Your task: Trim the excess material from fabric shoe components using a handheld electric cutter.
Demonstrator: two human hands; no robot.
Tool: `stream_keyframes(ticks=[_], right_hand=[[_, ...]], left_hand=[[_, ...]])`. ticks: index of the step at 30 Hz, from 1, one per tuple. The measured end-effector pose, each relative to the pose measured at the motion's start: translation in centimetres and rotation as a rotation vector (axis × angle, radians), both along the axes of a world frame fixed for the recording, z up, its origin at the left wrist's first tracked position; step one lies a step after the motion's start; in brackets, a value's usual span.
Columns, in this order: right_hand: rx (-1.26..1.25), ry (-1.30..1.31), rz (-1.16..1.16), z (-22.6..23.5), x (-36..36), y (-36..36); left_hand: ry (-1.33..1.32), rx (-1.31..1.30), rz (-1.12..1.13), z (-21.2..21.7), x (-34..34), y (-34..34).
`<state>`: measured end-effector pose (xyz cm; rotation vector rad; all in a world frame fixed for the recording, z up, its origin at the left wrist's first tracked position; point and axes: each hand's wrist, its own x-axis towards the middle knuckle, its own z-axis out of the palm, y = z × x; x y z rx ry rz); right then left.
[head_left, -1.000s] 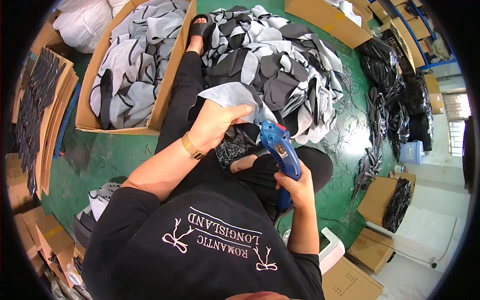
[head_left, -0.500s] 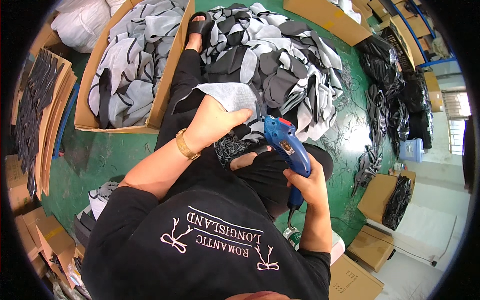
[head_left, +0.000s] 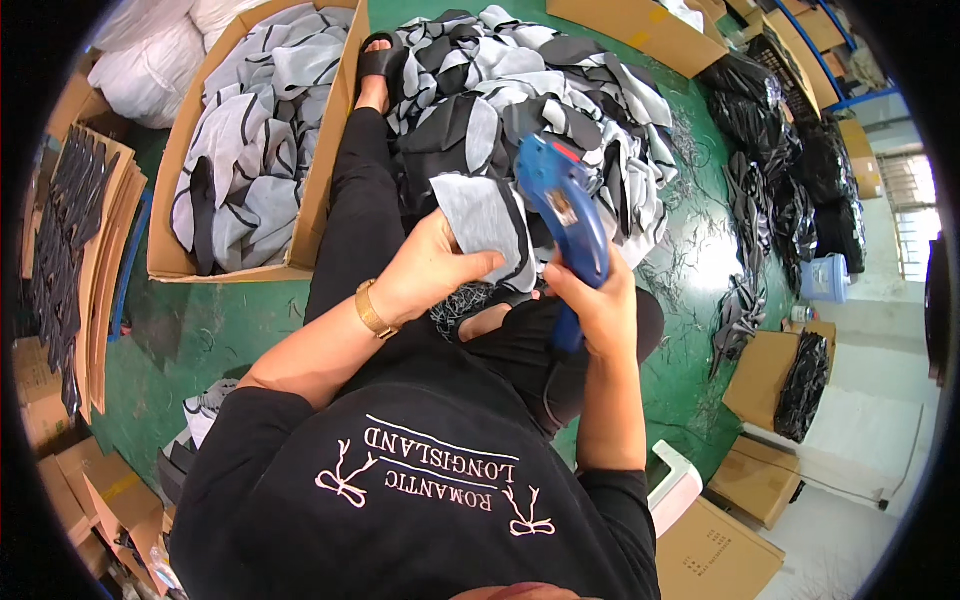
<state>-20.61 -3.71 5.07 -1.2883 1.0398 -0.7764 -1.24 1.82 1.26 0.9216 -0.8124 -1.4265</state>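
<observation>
The right hand (head_left: 600, 310) is closed around the grip of a blue tagging gun (head_left: 562, 210), its nose raised beside a grey fabric piece (head_left: 485, 220) pinched by the left hand (head_left: 430, 275) over the lap. Beyond lies a heap of grey and black pieces (head_left: 520, 90) on the green floor (head_left: 250, 320), with a cardboard box (head_left: 320, 180) of more to the left

Left hand (head_left: 432, 272) is curling inward, thumb pressing forward, wrist bent above the lap. Right hand (head_left: 600, 310) is closing its grip in a fist, forearm rising upright.
</observation>
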Motion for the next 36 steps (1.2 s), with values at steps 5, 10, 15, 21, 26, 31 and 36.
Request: stream_keyframes(ticks=[5, 10, 15, 21, 26, 31, 36], right_hand=[[-0.160, 0.242, 0.013, 0.5, 2.4, -0.3], [-0.175, 0.291, 0.087, -0.2, 2.3, 0.0], [-0.078, 0.049, 0.034, -2.5, 1.8, -0.1], [-0.048, 0.086, -0.032, -2.9, 1.4, -0.4], [-0.080, 0.230, 0.010, -2.4, 2.0, -0.2], [0.034, 0.074, 0.021, -3.3, 1.4, -0.1], [0.229, -0.084, -0.030, -3.6, -1.7, 0.1]], left_hand=[[0.115, 0.013, -0.080, -0.7, -1.4, 1.2], [0.537, 0.161, -0.056, -0.6, -0.6, -1.0], [0.588, 0.282, -0.080, -2.3, -1.0, -1.5], [0.599, 0.241, -0.087, -2.6, -1.3, -1.0], [0.631, 0.362, -0.021, -2.3, -1.2, -0.9], [0.444, 0.287, -0.053, -3.3, -0.2, -0.7], [0.284, 0.220, -0.004, -2.0, 1.4, -0.7]])
